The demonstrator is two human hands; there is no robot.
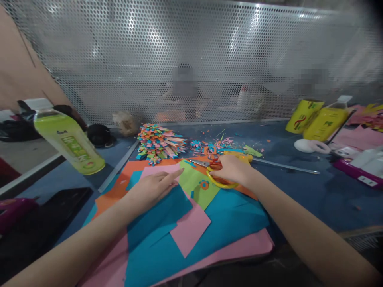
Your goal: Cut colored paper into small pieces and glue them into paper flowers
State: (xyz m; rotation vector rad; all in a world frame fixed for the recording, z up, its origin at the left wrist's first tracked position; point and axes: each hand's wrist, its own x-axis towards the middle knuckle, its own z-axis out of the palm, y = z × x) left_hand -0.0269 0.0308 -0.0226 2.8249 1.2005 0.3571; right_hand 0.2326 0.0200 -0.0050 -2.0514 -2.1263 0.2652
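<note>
My left hand (154,189) rests on the paper pile with its index finger stretched out over a green sheet (199,187); I see nothing held in it. Closed around the red and yellow handles of a pair of scissors (223,182) is my right hand (230,169). The scissor blades point left, near a small blue strip on the green sheet's top edge. On that sheet lies a small orange and blue paper flower (204,184). Blue paper (230,223), pink paper (193,227) and orange paper (112,197) overlap around it.
A dense cluster of folded paper pieces (158,141) stands behind the sheets, with paper scraps (226,141) beside it. A yellow glue gun (243,156) with a clear stick (287,166) lies behind my right hand. Bottles (70,141) (326,121) flank both sides; perforated metal (209,52) rises behind.
</note>
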